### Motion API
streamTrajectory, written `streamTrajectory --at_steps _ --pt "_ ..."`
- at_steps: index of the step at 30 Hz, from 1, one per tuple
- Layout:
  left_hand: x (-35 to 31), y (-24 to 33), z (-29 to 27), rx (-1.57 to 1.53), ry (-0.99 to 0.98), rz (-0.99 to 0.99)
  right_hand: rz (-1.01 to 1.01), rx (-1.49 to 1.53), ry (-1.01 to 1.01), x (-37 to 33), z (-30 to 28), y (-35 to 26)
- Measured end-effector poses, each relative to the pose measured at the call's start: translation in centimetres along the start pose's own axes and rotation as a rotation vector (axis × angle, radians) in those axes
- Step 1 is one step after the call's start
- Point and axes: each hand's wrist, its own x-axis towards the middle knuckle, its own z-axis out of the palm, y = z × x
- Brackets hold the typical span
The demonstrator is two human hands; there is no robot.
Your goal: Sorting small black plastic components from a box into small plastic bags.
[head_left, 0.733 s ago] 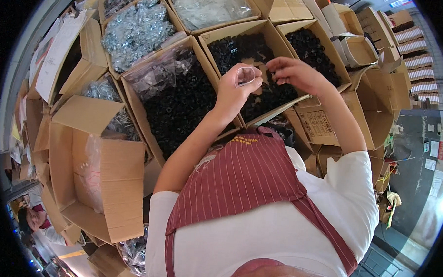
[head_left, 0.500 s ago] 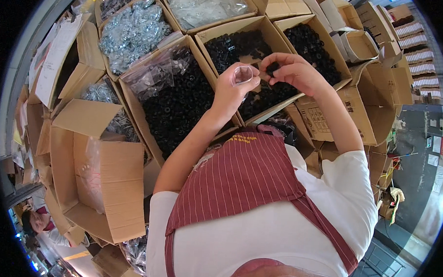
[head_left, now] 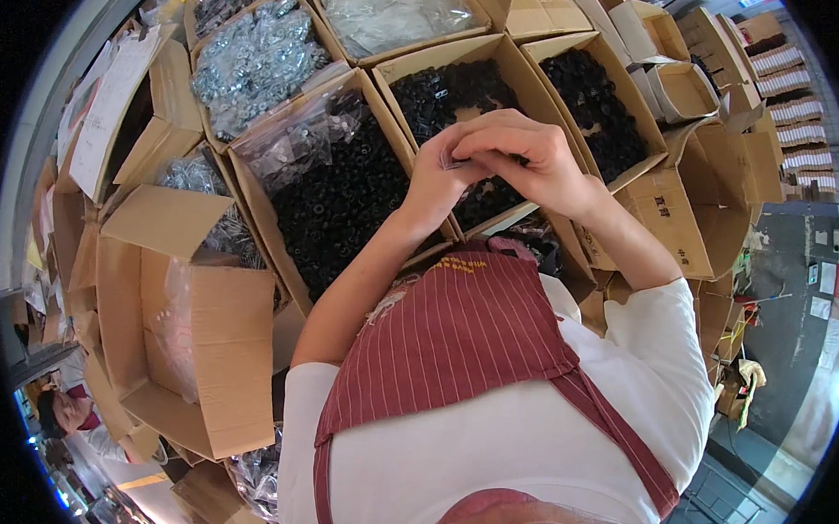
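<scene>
My left hand (head_left: 428,190) is closed around a small clear plastic bag (head_left: 452,160), of which only a bit shows between the hands. Over it bends my right hand (head_left: 538,164), its fingers curled together and reaching to the bag's mouth. What those fingertips hold is hidden. Both hands are above a carton (head_left: 395,83) of small black parts. To the left is a larger carton (head_left: 247,187) full of black ring-shaped parts (head_left: 333,213), with a clear bag of small parts (head_left: 299,138) on top.
Farther off are bagged metal parts (head_left: 260,67) and a carton of clear bags (head_left: 391,16). Another carton of black parts (head_left: 596,106) stands at right. An open flapped box (head_left: 236,348) is at lower left. Another person (head_left: 68,411) appears at the far left.
My right hand has moved left with a small black part, from beside the bag to over its mouth. My left hand stays nearly in place; the black part is now hidden.
</scene>
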Motion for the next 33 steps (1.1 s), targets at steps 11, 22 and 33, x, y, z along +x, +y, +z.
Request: streamTrajectory --at_steps 11,22,33 --pt "0.1 0.4 0.2 -0.026 0.042 -0.049 0.057 0.002 -0.032 0.4 -1.1 -0.7" --pt "0.0 0.4 0.4 -0.063 0.029 0.04 -0.091 -0.217 -0.026 0.5 -1.2 -0.6" --pt "0.1 0.6 -0.2 0.098 -0.03 0.005 0.058 0.041 0.057 0.0 -1.4 0.0"
